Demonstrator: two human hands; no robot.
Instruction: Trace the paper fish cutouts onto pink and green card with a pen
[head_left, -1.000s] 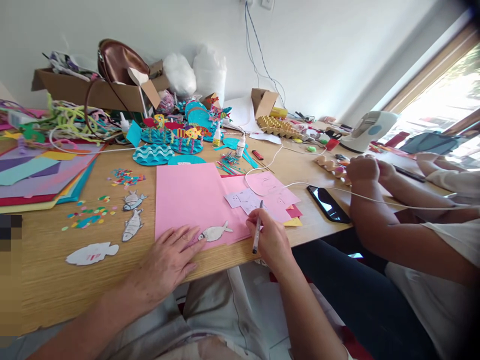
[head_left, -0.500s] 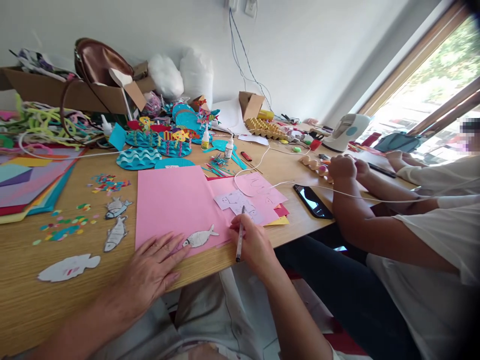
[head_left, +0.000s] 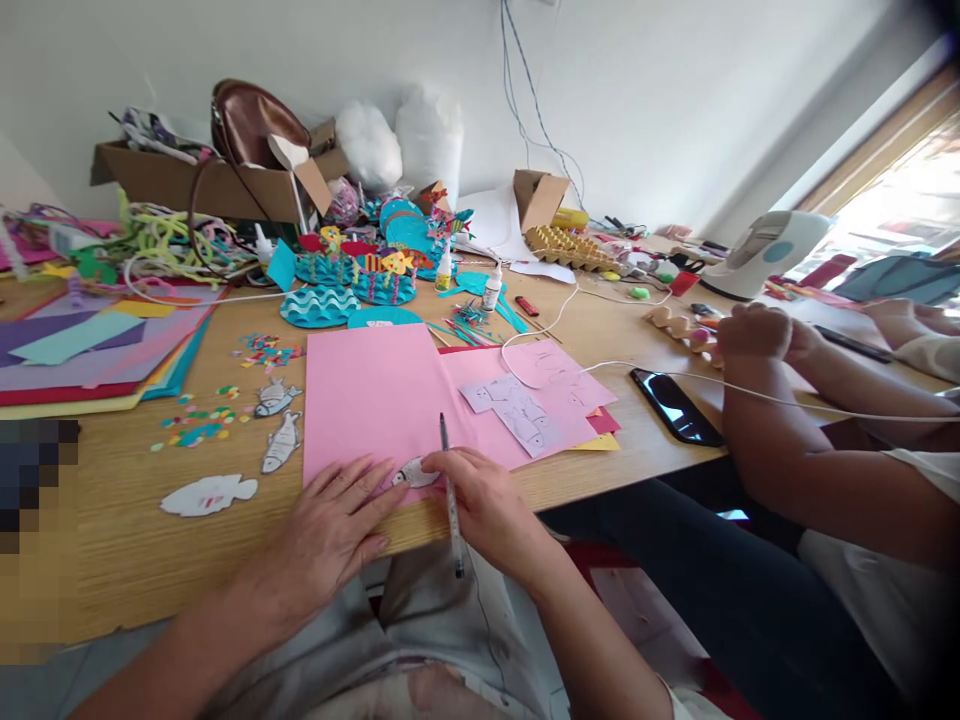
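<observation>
My left hand (head_left: 341, 515) lies flat, fingers spread, on the near left corner of a pink paper sheet (head_left: 367, 390). In my right hand (head_left: 484, 505) is a clear-barrelled pen (head_left: 452, 500), its dark end pointing up and away. Between the hands, on the near edge of the sheet, rests a white paper fish cutout (head_left: 411, 473); my right fingertips cover its tail. Three more fish cutouts lie to the left: a plain white one (head_left: 206, 495), a drawn one (head_left: 282, 443) and a smaller one (head_left: 276, 398) behind it. Fish sketches mark a pale paper piece (head_left: 517, 412) on the right.
A black phone (head_left: 677, 408) and a white cable (head_left: 750, 385) lie to the right, beside a co-worker's hands (head_left: 757, 335). Confetti (head_left: 199, 420), coloured sheets (head_left: 176, 370), glue bottles (head_left: 491, 288) and blue paper decorations (head_left: 319, 305) are spread across the table.
My right hand, with the pen, has moved left from the sketched paper onto the fish cutout's tail. My left hand stays flat on the pink sheet. The view has turned slightly left.
</observation>
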